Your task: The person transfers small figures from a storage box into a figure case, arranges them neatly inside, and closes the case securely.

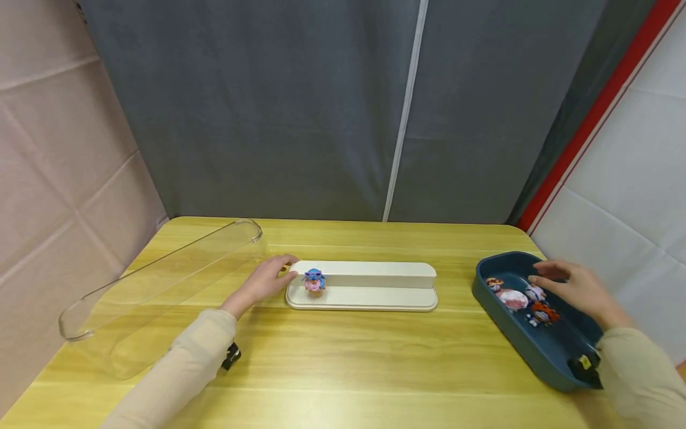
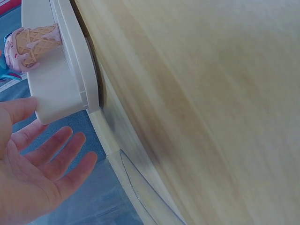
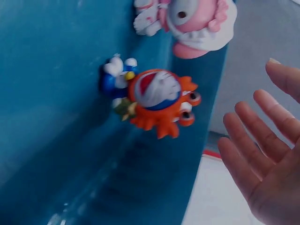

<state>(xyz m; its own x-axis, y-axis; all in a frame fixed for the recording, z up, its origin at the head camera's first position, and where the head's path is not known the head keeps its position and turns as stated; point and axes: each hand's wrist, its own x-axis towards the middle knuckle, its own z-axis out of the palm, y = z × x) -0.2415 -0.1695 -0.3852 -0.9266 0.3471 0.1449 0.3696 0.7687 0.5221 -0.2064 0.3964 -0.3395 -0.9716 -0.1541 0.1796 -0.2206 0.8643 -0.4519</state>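
My left hand [image 1: 265, 279] is at the left end of a long white stepped display stand [image 1: 375, 296]. In the left wrist view its thumb and index finger [image 2: 29, 135] touch the stand's corner, the other fingers loosely spread. A blue-headed figurine with an ice-cream-cone base [image 2: 37, 44] stands on the lower step near that end. My right hand [image 1: 581, 292] hovers above a dark blue tray [image 1: 576, 333], fingers relaxed and holding nothing. Inside lie several figurines, among them an orange crab-hooded one [image 3: 157, 101] and a pink one with white frills [image 3: 199, 23].
A long clear plastic cover [image 1: 161, 292] lies slanted on the left of the wooden table [image 1: 343, 363]. Behind the table hangs a grey curtain [image 1: 268, 119]. A pale wall [image 1: 632, 196] rises on the right, close to the tray.
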